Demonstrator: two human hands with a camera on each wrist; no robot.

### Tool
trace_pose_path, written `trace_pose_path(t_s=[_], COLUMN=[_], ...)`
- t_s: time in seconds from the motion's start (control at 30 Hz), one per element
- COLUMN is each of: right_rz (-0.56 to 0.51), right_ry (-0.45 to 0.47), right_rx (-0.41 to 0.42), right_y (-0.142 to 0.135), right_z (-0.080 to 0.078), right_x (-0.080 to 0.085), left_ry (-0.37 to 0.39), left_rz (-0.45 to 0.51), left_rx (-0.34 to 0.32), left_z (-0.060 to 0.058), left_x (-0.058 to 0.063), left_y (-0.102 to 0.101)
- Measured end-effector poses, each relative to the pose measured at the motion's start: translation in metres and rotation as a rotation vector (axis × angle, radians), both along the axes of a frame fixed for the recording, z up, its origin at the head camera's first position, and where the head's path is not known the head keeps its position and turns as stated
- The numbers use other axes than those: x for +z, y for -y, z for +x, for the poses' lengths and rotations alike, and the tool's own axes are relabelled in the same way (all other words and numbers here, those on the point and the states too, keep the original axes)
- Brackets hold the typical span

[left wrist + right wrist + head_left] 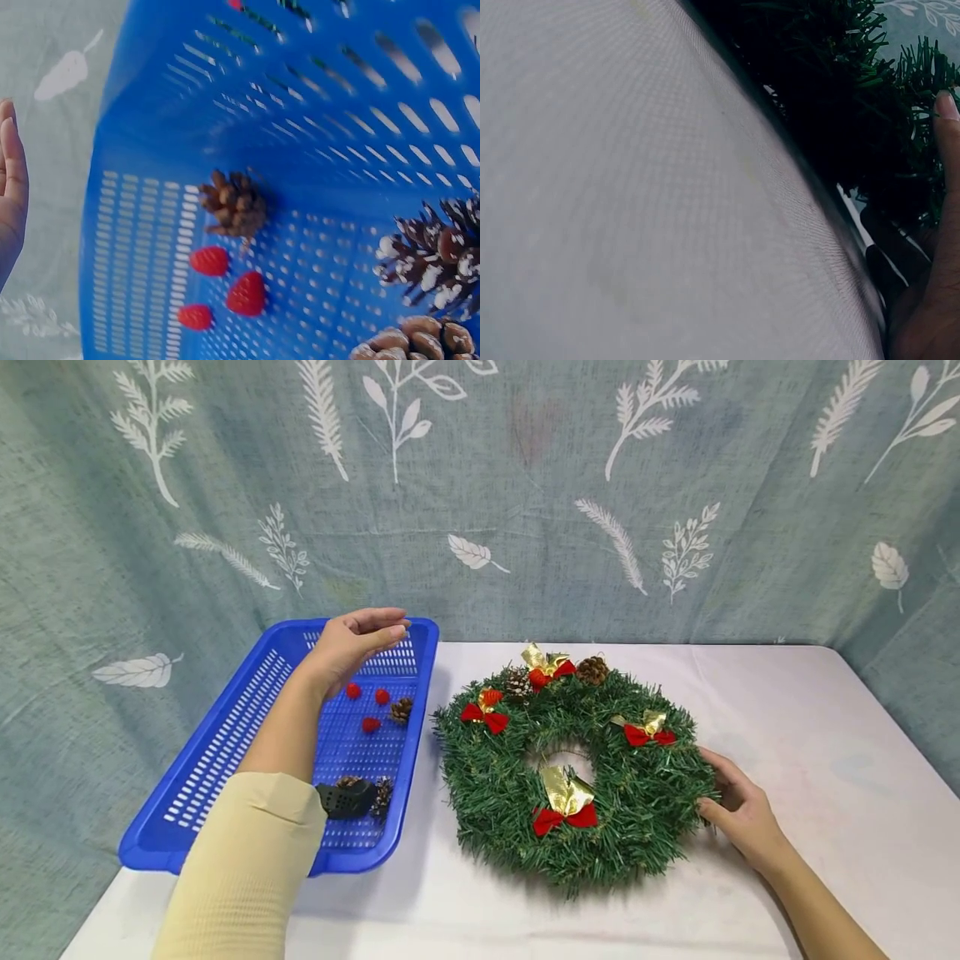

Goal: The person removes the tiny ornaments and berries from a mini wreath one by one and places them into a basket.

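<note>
A green wreath (487,785) with red-and-gold bows, pinecones and red berries lies on the white table. My right hand (742,814) grips its right edge; in the right wrist view the thumb (947,112) lies against the needles and the fingers reach beneath. Over the far end of a blue basket (427,693), my left hand (356,643) is held up with fingers extended, nothing visible in it. Inside the basket are red berries (247,292), a brown pinecone (234,202), a white-tipped pinecone (442,255) and another brown pinecone (420,341).
A grey-green curtain (525,527) with white leaf prints hangs behind the table (810,710). The basket's raised perforated walls stand left of the wreath. A black perforated device (348,799) shows beside the left forearm, covering part of the basket.
</note>
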State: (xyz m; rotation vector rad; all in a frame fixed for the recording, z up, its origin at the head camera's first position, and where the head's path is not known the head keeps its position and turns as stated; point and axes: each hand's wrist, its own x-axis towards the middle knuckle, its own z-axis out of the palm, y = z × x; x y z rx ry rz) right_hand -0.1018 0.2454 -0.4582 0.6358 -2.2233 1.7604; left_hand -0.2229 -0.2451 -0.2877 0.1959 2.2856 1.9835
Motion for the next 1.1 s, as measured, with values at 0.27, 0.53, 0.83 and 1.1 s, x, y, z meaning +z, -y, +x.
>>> trace_pose_path(t_s=[0.27, 0.53, 0.83, 1.1], right_rz=[0.012, 0.037, 0.069, 0.078], right_ry=[-0.015, -0.02, -0.007, -0.009], right_rx=[0.005, -0.024, -0.039, -0.059], right_y=[-0.001, 0.0, 0.0, 0.001], right_z=[0.0, 0.0, 0.0, 0.002], right_x=[0.001, 0.001, 0.001, 0.001], left_ry=[-0.044, 0.065, 0.113, -0.069], left_rz=[0.014, 0.061, 0.239, 0.288], left_rx=[0.065, 0.104, 0.387, 0.507], left_z=[0.003, 0.006, 0.025, 0.052], left_x=[0.02, 0.031, 0.036, 0.026], left_y=[-0.023, -0.048, -0.092, -0.125])
